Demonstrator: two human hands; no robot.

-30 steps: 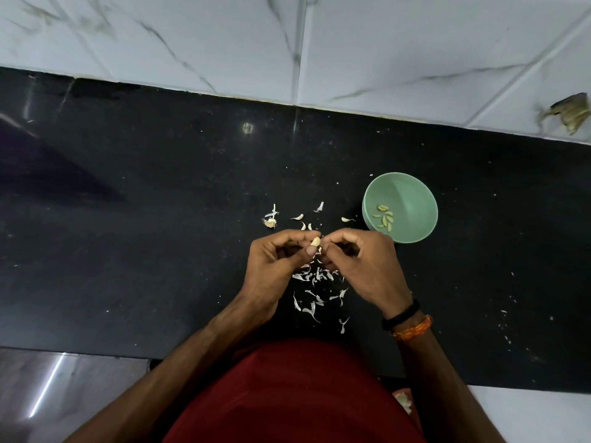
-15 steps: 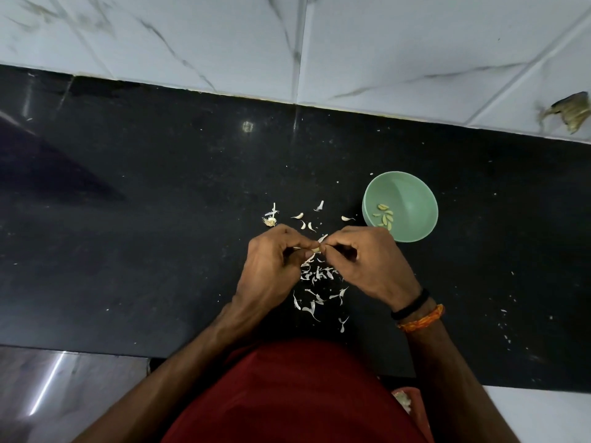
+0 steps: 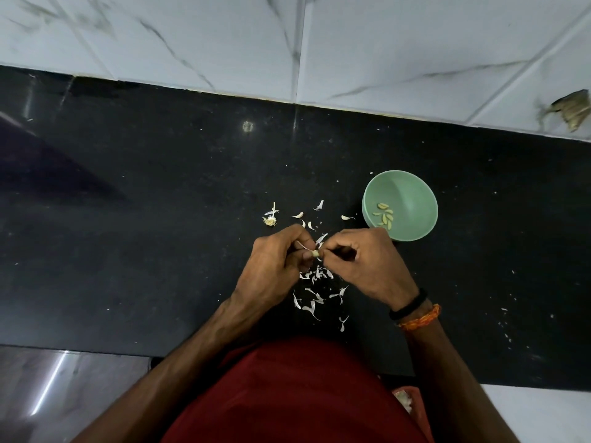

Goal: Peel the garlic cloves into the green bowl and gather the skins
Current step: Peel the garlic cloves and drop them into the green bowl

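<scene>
Two hands: both meet over the middle of the black surface [image 3: 160, 219], fingertips nearly touching.
Wall: white marble-veined tiles [image 3: 224, 43] run behind the surface, with a brownish chipped patch [image 3: 572, 110] at the far right.
Surface: dark, speckled stone, carrying the bowl and the scattered skins.
Clothing: a red garment [image 3: 297, 394] fills the bottom centre of the view.
Left hand [image 3: 275, 266]: fingers curled together, thumb and forefinger pinching the garlic clove from the left.
Right hand [image 3: 367, 263]: fingers curled, fingertips pinched on the same clove from the right; a black band [image 3: 409, 305] and an orange thread [image 3: 420, 318] circle the wrist.
Green bowl [image 3: 412, 193]: sits upright just beyond and to the right of the right hand, with its near rim just beside the knuckles.
Peeled cloves [image 3: 384, 214]: a handful of small yellowish pieces lie inside the bowl toward its left wall.
Skins [image 3: 316, 289]: thin white flakes are strewn on the surface beneath and between the hands, with a few more beyond the fingers.
Root tuft [image 3: 270, 221]: a small fibrous bit lies at the far left of the scatter.
Garlic clove [image 3: 315, 253]: tiny, pale, held above the surface between both sets of fingertips, with a strip of skin curling off to its left.
</scene>
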